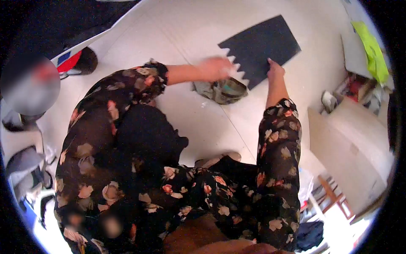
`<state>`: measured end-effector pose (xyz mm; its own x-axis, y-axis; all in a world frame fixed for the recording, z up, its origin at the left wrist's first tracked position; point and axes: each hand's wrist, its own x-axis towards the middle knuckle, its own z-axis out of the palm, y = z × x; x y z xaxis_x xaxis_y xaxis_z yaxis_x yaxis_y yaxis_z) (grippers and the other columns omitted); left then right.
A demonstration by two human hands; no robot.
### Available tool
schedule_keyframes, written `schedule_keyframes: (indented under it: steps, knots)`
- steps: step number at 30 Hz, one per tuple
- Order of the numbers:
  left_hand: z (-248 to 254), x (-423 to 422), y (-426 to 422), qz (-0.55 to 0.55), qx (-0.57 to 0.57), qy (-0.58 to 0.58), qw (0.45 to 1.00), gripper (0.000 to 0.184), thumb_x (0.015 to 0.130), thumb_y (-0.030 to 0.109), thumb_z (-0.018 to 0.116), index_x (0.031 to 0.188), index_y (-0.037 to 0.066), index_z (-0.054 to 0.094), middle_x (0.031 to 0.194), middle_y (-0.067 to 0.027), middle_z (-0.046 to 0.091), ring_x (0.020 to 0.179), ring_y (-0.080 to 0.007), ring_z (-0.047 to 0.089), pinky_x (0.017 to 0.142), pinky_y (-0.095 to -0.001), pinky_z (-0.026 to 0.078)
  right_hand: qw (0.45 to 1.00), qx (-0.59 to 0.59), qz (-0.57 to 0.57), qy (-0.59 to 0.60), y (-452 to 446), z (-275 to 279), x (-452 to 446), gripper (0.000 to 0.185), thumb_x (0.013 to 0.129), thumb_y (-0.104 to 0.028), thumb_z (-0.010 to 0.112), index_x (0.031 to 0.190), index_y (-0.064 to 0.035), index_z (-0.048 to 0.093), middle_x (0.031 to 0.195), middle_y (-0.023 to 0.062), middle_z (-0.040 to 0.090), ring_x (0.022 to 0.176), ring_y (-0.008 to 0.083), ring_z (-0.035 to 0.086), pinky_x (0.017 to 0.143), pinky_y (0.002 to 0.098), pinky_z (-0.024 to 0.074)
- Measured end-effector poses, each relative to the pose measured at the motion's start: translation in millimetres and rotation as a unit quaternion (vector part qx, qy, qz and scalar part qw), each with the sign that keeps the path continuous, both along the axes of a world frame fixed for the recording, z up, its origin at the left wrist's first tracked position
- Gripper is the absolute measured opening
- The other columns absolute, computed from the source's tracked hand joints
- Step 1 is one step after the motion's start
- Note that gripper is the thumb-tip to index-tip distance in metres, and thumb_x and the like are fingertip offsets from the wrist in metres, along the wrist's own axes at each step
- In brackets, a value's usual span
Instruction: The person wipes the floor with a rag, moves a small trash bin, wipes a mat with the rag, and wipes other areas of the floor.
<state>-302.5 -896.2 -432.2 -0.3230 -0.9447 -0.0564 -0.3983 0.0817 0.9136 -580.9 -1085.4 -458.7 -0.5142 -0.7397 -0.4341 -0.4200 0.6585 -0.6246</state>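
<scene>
1. The hands are well apart from each other: the right hand [275, 70] is clamped on the near edge of a flat, black, stiff-looking sheet with a zigzag edge [264, 48], and that grip looks the one to trust here.
2. Over to the left hand [216, 69], a blur beside the zigzag side; whether its fingers are curled or spread, touching the points or just off them, nobody can tell.
3. The sheet sits out in front of the person, over a pale, smooth floor [177, 38], points facing the left hand; whether it lies flat or is lifted a little is unclear.
4. Good control probably starts on the right: a firm pinch near the edge, without bending the sheet, should keep those points steady.
5. On the left, slow and light looks best, fingertips meeting one point at a time, so nothing snags or creases.
6. And watch the crumpled, olive-grey, soft-looking bundle [220, 92] below the left hand, right by the nearest points! It could catch on them, so a little clearance would serve well.
</scene>
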Motion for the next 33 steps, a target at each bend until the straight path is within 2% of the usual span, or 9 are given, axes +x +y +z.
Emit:
schedule_keyframes:
  steps: [2, 11, 15, 16, 20, 24, 26, 29, 33]
  knots:
    - [11, 31, -25, 0.174, 0.094, 0.030, 0.980, 0.028, 0.088, 0.014, 0.058, 0.116, 0.012, 0.064, 0.114, -0.0126, 0.062, 0.108, -0.0292, 0.058, 0.094, -0.0394, 0.046, 0.991, -0.051, -0.036, -0.116, 1, 14, 23, 0.028, 0.087, -0.010, 0.067, 0.112, 0.0015, 0.062, 0.104, 0.0138, 0.066, 0.090, 0.0252, 0.063, 0.083, 0.0412, 0.0496]
    - [23, 93, -16, 0.174, 0.498, 0.430, 0.732, 0.075, 0.084, 0.071, 0.052, 0.120, 0.006, 0.055, 0.116, -0.0087, 0.060, 0.110, -0.0220, 0.058, 0.093, -0.0422, 0.046, 0.948, -0.070, 0.044, -0.306, 6, 68, 127, 0.018, 0.093, -0.008, 0.059, 0.108, 0.0002, 0.057, 0.097, 0.0116, 0.064, 0.083, 0.0220, 0.060, 0.073, 0.0378, 0.0512]
    - [-2, 115, 5, 0.281, 0.381, 0.600, 0.645, 0.041, 0.092, 0.035, 0.064, 0.118, 0.006, 0.050, 0.114, -0.0084, 0.059, 0.107, -0.0221, 0.062, 0.084, -0.0363, 0.053, 0.930, -0.097, 0.109, -0.338, 30, 49, 176, 0.018, 0.093, -0.011, 0.059, 0.109, -0.0015, 0.057, 0.099, 0.0102, 0.064, 0.087, 0.0214, 0.060, 0.074, 0.0360, 0.0508]
    - [6, 119, 7, 0.321, 0.353, 0.583, 0.658, 0.028, 0.093, 0.015, 0.063, 0.115, 0.006, 0.050, 0.110, -0.0072, 0.060, 0.097, -0.0220, 0.065, 0.076, -0.0306, 0.055, 0.926, -0.104, 0.103, -0.348, 34, 56, 183, 0.016, 0.093, -0.011, 0.059, 0.107, -0.0022, 0.058, 0.099, 0.0098, 0.064, 0.087, 0.0204, 0.059, 0.072, 0.0353, 0.0501]
    - [38, 122, 11, 0.378, 0.248, 0.438, 0.777, 0.015, 0.094, 0.014, 0.060, 0.103, 0.003, 0.057, 0.102, -0.0068, 0.062, 0.088, -0.0201, 0.067, 0.070, -0.0294, 0.055, 0.941, 0.063, 0.166, -0.288, 33, 80, 178, 0.033, 0.094, -0.027, 0.059, 0.119, -0.0044, 0.054, 0.106, 0.0113, 0.062, 0.093, 0.0198, 0.059, 0.076, 0.0356, 0.0516]
    - [36, 107, 23, 0.329, 0.062, 0.055, 0.941, 0.013, 0.089, 0.011, 0.061, 0.101, 0.005, 0.063, 0.092, -0.0061, 0.062, 0.079, -0.0225, 0.065, 0.065, -0.0309, 0.054, 0.890, 0.159, 0.205, -0.374, 32, 119, 148, 0.080, 0.097, -0.055, 0.039, 0.152, -0.0049, 0.008, 0.146, 0.0285, 0.032, 0.132, 0.0410, 0.039, 0.104, 0.0532, 0.0409]
    - [50, 101, 31, 0.281, -0.120, -0.115, 0.945, 0.032, 0.082, 0.010, 0.063, 0.113, 0.014, 0.064, 0.089, -0.0054, 0.060, 0.077, -0.0265, 0.061, 0.063, -0.0361, 0.053, 0.807, 0.191, 0.205, -0.520, 16, 130, 122, 0.086, 0.096, -0.063, 0.032, 0.152, -0.0050, 0.002, 0.149, 0.0296, 0.026, 0.135, 0.0428, 0.035, 0.105, 0.0558, 0.0399]
    - [42, 90, 39, 0.174, -0.223, -0.192, 0.940, 0.041, 0.081, 0.010, 0.060, 0.121, 0.016, 0.059, 0.092, -0.0041, 0.058, 0.081, -0.0250, 0.060, 0.065, -0.0374, 0.053, 0.821, 0.156, 0.198, -0.512, 11, 163, 108, 0.097, 0.087, -0.077, 0.028, 0.153, -0.0086, 0.004, 0.152, 0.0302, 0.020, 0.136, 0.0447, 0.033, 0.105, 0.0600, 0.0367]
    - [50, 70, 39, -0.049, -0.168, -0.263, 0.949, 0.061, 0.077, 0.006, 0.059, 0.136, 0.021, 0.048, 0.105, -0.0070, 0.056, 0.096, -0.0280, 0.057, 0.075, -0.0379, 0.053, 0.841, 0.182, 0.178, -0.477, 29, 165, 97, 0.085, 0.095, -0.059, 0.038, 0.152, -0.0050, 0.003, 0.149, 0.0308, 0.024, 0.134, 0.0423, 0.036, 0.107, 0.0544, 0.0393]
